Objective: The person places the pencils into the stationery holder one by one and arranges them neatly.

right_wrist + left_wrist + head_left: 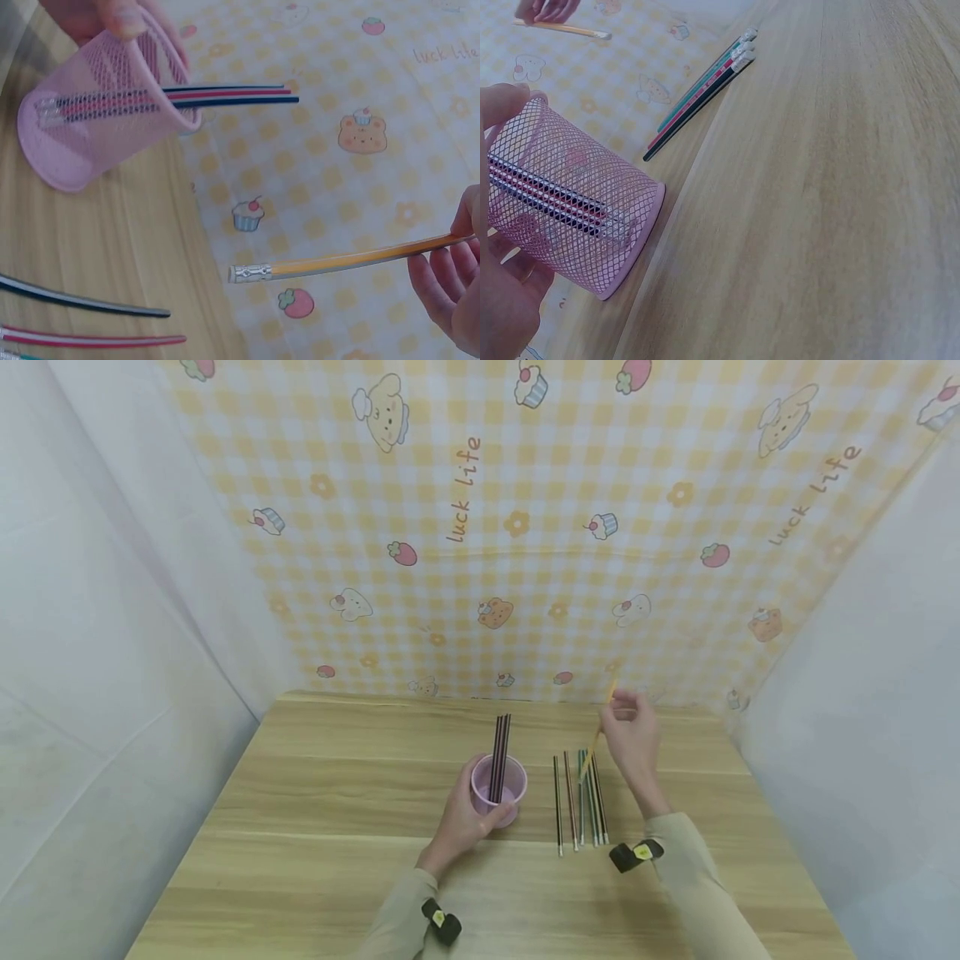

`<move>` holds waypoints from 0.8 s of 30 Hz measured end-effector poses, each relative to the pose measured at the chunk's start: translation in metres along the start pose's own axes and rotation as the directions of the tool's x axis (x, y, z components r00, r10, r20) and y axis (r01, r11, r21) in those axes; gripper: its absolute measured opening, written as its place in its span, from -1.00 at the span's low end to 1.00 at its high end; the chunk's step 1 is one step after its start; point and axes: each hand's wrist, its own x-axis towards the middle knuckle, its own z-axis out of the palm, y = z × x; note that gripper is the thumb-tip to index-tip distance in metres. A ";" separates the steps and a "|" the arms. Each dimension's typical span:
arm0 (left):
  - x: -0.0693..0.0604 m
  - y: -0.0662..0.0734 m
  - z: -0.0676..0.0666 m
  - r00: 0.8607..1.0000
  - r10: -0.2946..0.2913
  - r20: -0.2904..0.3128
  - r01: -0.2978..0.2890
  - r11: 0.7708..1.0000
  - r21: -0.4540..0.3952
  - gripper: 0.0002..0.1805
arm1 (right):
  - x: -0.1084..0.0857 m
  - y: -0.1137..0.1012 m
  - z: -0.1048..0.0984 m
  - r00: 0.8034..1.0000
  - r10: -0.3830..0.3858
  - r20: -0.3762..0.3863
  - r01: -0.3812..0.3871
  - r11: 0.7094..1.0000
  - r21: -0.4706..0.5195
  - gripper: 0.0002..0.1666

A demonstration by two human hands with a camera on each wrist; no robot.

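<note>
The left hand (463, 814) grips a pink mesh cup (577, 195), fingers round its side and thumb near the rim. Several dark and red striped pencils (240, 95) stand in the cup, leaning, eraser ends down. Between thumb and fingers, the right hand (632, 735) pinches a yellow pencil (337, 260) raised above the table, its white eraser end pointing down and to the left in the head view. Below it, several pencils (558, 802) lie side by side on the table, right of the cup, their erasers toward the person.
The wooden table (315, 793) reaches back to a yellow checked cloth (450, 585) with cartoon prints. White cloth walls (112, 610) stand on the left and right sides. Each wrist carries a small black camera (442, 922).
</note>
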 end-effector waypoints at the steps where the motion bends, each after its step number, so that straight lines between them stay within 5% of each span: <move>1: 0.000 0.000 0.000 1.000 -0.002 -0.003 0.002 1.000 0.001 0.01 | 0.000 -0.002 0.002 1.000 -0.016 -0.015 0.016 1.000 0.020 -0.59; 8: -0.002 0.019 0.000 1.000 -0.008 -0.008 0.008 1.000 -0.015 -0.01 | -0.001 -0.018 0.014 0.987 -0.139 -0.074 0.148 0.981 0.126 -0.63; 13: -0.005 0.044 -0.007 1.000 -0.012 0.025 0.013 0.999 -0.031 -0.03 | -0.001 -0.029 0.023 0.981 -0.184 -0.058 0.191 0.971 0.143 -0.67; 16: -0.005 0.046 -0.008 1.000 -0.011 0.026 0.012 1.000 -0.029 -0.03 | -0.009 -0.046 0.026 0.980 -0.200 -0.024 0.201 0.968 0.150 -0.69; 24: 0.000 0.002 0.001 1.000 -0.006 -0.014 0.005 0.999 -0.037 0.01 | -0.010 -0.042 0.046 0.978 -0.207 0.022 0.196 0.953 0.232 -0.70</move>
